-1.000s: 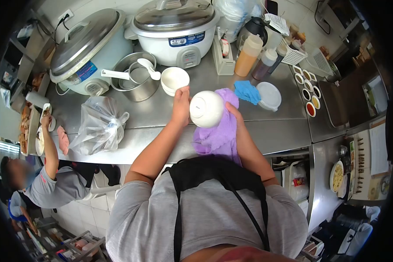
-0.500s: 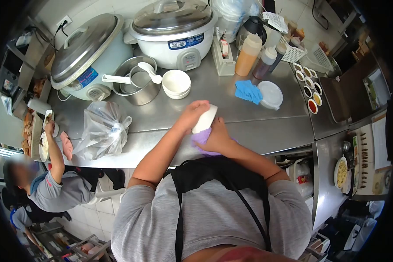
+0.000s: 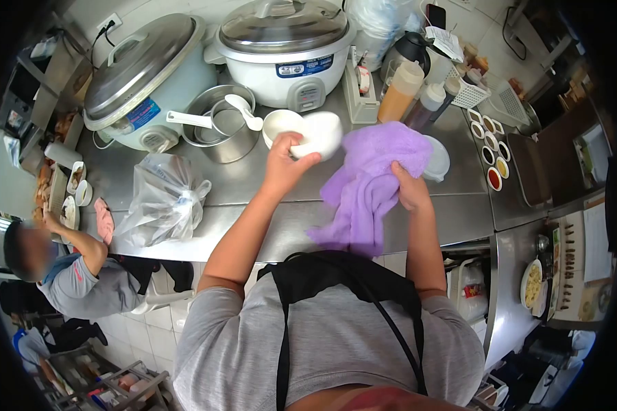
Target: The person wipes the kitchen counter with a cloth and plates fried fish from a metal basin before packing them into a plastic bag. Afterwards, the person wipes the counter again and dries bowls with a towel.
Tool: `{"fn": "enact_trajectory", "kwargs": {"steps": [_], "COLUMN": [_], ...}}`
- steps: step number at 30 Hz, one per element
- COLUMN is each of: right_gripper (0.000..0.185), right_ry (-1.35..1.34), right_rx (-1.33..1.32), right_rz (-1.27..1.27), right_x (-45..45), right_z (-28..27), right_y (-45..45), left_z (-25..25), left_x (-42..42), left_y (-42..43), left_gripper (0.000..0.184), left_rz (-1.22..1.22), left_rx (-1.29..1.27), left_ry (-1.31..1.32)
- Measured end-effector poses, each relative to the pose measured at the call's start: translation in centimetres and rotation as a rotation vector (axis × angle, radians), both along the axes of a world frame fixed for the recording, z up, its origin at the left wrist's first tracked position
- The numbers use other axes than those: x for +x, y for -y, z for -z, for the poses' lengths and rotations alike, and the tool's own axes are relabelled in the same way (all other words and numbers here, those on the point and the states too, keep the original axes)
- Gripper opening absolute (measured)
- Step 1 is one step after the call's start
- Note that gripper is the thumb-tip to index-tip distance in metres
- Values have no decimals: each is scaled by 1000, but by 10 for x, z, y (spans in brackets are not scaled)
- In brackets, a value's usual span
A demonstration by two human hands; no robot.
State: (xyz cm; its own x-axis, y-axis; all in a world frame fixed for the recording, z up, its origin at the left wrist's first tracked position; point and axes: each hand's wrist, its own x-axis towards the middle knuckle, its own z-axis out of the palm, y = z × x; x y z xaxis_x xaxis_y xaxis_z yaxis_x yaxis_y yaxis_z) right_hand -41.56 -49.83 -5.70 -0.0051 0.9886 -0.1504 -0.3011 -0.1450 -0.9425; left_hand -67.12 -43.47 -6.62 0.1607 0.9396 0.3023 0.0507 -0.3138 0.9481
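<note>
My left hand (image 3: 288,163) is closed on the edge of a small white bowl (image 3: 324,135), tilted and held above the counter. Right beside it are the stacked white bowls (image 3: 275,121), partly covered by my fingers. My right hand (image 3: 413,190) pinches a purple towel (image 3: 370,175), which hangs spread out over the counter's front part. Behind the towel, a round translucent lid (image 3: 437,162) shows only in part.
Two rice cookers (image 3: 284,51) stand along the wall. A steel pot (image 3: 230,145) with white ladles sits before them. A tied plastic bag (image 3: 161,205) lies left, squeeze bottles (image 3: 399,92) and sauce cups (image 3: 488,140) right. Far left, a co-worker (image 3: 89,274) reaches toward food containers.
My left hand has carried the bowl forward to the stack. My right hand has drawn the towel off it to the right, where it opens out and covers the blue cloth.
</note>
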Motion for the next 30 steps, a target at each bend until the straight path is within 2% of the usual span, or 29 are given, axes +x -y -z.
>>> {"fn": "enact_trajectory", "kwargs": {"steps": [1,4,7,13,16,19,22,25,28,30], "right_gripper": [39,39,40,56,59,61,57,46,32,26], "right_ry": [-70,-164,-324,-343,-278,-294,-373,205,733,700], "right_rx": [25,-52,25,151,178,203,189,242,249,88], "right_rz": [22,19,-29,-150,-252,-408,-419,-288,-280,-229], "right_x": [1,2,5,16,15,2,-11,-3,11,14], "right_z": [5,14,13,-15,-26,-42,-40,-33,-42,-54], "right_y": [2,13,21,25,18,8,-7,-27,-41,-46], "left_z": [3,29,46,57,36,31,4,-2,-18,-15], "left_x": [0,-6,-7,-6,2,0,16,7,-15,-33], "left_y": [-8,-34,-44,-46,-19,6,32,26,13,-3], "left_gripper": [31,39,41,41,44,50,40,31,23,21], "left_rz": [-210,-413,-510,-559,-641,-152,452,368,204,90], "left_rx": [289,489,530,353,394,331,-242,-271,-293,-228], "left_ry": [-265,-504,-686,-835,-717,-384,414,155,245,80]}}
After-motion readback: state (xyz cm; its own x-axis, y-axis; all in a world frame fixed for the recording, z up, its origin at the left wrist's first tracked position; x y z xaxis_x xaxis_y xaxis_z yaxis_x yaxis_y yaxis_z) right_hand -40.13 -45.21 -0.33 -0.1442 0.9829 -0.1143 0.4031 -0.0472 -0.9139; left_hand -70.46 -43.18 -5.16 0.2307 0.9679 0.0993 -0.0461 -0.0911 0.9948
